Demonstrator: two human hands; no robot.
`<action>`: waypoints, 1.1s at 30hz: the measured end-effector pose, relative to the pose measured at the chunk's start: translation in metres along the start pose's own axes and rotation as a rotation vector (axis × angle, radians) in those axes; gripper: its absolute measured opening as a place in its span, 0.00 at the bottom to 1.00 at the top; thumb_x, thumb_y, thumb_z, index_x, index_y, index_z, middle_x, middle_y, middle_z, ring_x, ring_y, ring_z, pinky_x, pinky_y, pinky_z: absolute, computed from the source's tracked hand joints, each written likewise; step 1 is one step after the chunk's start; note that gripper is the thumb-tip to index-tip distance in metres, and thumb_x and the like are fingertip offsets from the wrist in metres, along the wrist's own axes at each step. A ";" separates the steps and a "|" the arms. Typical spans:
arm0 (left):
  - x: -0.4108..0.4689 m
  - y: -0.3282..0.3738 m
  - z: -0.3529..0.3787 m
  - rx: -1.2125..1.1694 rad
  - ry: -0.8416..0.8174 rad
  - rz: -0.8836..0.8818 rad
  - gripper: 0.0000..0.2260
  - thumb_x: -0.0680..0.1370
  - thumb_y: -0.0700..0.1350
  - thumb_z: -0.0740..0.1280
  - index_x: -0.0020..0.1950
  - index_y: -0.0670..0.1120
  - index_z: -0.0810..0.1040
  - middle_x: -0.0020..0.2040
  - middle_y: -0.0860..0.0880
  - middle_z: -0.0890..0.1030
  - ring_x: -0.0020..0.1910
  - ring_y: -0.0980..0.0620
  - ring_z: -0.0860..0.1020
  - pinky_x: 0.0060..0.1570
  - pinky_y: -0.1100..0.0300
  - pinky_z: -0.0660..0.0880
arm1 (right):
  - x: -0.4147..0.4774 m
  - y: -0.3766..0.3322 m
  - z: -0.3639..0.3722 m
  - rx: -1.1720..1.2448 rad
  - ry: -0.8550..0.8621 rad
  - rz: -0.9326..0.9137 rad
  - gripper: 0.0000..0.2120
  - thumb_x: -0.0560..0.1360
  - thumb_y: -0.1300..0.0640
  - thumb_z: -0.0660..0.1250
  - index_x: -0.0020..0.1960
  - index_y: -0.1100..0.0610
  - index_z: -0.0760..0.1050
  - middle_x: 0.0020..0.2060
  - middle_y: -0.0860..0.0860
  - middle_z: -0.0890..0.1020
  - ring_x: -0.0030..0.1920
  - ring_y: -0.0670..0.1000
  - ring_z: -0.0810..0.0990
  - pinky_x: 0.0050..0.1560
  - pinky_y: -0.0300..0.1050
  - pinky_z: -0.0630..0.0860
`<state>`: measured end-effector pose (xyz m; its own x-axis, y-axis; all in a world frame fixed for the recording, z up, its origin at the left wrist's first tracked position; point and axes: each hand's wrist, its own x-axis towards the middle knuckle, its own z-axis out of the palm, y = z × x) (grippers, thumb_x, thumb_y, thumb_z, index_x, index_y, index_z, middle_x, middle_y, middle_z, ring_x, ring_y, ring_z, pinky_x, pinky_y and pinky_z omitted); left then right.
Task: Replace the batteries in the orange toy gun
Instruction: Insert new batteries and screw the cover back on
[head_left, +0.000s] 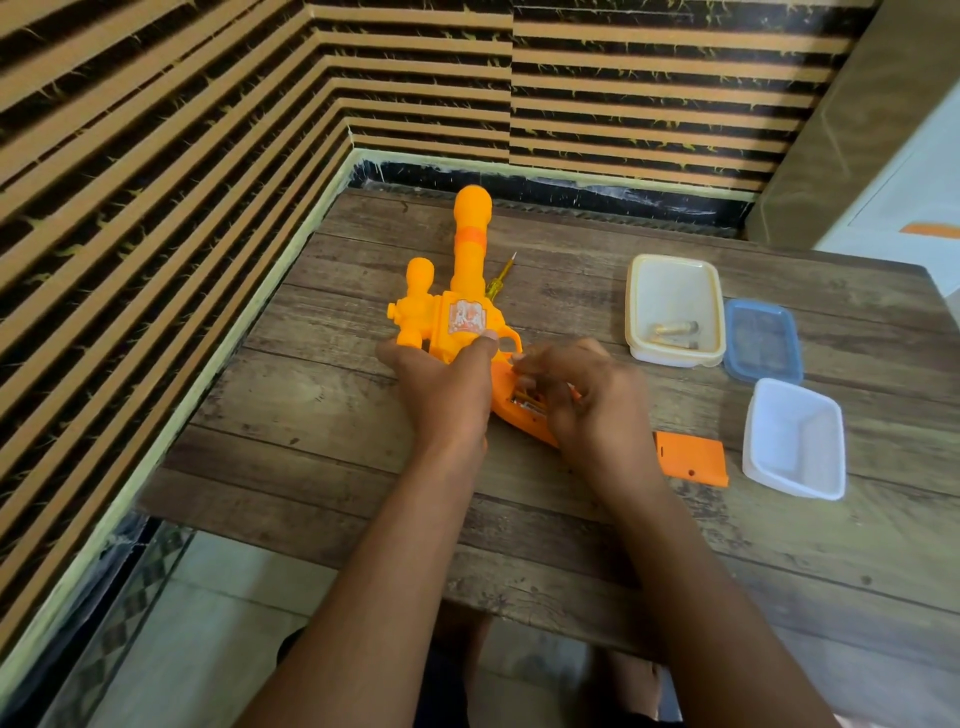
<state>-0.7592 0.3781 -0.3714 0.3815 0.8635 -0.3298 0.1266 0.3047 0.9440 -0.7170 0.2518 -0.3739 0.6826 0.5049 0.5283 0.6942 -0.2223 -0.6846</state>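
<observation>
Wood-plank tabletop (337, 467) set into a corner of striped walls (156, 208), seen from above by the person working at it.

Nearest, the left hand (447, 395) grips the body of the orange toy gun (467, 312), thumb pressed against its sticker. The right hand (587, 400) has its fingers curled down into the open battery bay (527, 402) in the handle. Whether they pinch a battery cannot be told, as the hand covers most of the bay. At four o'clock from that hand lies the loose orange battery cover (691, 460), with an empty white tub (795, 436) beyond it at three o'clock.

Likely risks: a battery could spring free and roll off the near edge, or be seated the wrong way round, because the fingers hide the contacts.

The gun lies flat near the middle of the tabletop, its handle toward five o'clock and its long barrel pointing to twelve, with a shorter knob at eleven. It is bright, smooth plastic.

Farther off, a yellow screwdriver (501, 273) lies just behind the barrel. At two o'clock a cream tub (670, 283) holds batteries (672, 330), with a blue lid (763, 340) beside it.
</observation>
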 end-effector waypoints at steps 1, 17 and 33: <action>0.000 0.000 0.000 0.000 0.000 -0.001 0.30 0.71 0.41 0.80 0.65 0.48 0.66 0.55 0.52 0.80 0.52 0.45 0.84 0.52 0.36 0.84 | 0.000 0.001 0.000 0.002 -0.002 0.002 0.17 0.70 0.72 0.63 0.50 0.61 0.86 0.45 0.53 0.87 0.46 0.57 0.85 0.46 0.54 0.83; 0.000 0.001 -0.001 -0.029 0.002 -0.001 0.29 0.71 0.40 0.80 0.64 0.47 0.67 0.54 0.50 0.82 0.50 0.45 0.85 0.51 0.36 0.84 | -0.001 0.003 0.000 0.079 -0.059 0.174 0.14 0.71 0.70 0.75 0.51 0.55 0.88 0.47 0.51 0.83 0.46 0.44 0.81 0.47 0.32 0.74; -0.003 0.002 0.002 -0.032 -0.008 0.015 0.28 0.73 0.40 0.80 0.64 0.46 0.66 0.56 0.49 0.81 0.52 0.46 0.85 0.53 0.36 0.83 | 0.001 -0.002 0.010 0.418 0.059 0.642 0.03 0.72 0.65 0.77 0.43 0.58 0.86 0.40 0.53 0.88 0.45 0.53 0.87 0.52 0.53 0.83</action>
<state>-0.7578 0.3756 -0.3685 0.3900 0.8651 -0.3153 0.0918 0.3041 0.9482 -0.7200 0.2609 -0.3775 0.9420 0.3350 -0.0188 0.0219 -0.1173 -0.9929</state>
